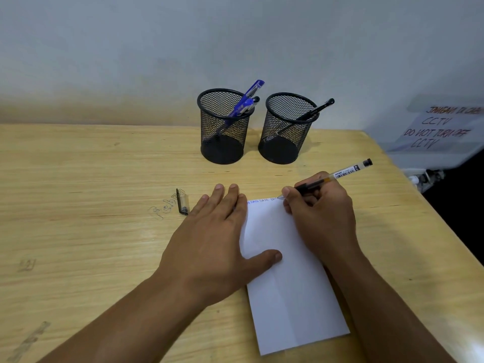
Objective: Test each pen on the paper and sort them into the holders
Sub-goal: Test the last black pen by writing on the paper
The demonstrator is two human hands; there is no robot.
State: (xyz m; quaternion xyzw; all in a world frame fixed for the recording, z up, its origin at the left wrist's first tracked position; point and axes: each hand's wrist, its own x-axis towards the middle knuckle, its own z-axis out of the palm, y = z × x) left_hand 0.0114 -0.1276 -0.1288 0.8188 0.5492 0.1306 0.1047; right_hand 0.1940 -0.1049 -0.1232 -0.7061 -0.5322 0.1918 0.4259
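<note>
Right hand (318, 213) pinches black-grip pen (327, 179) low near tip, tip on top edge of paper (290, 271). Left hand (212, 239) flat, fingers straight, pins paper's left edge to table (91, 192). Pen: light, stiff, prob. smooth barrel w/ label; rubber grip is best hold. Paper thin, slides easily. Cap (182, 201) lies left. Holders (224, 127) well beyond.

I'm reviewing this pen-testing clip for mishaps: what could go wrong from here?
1. The pen cap lies loose on the table, away from both hands; it may be forgotten when the pen is sorted.
2. The right hand writes at the paper's far edge; the tip could slip onto the wood.
3. If the left hand lifts, the sheet may shift.
</note>
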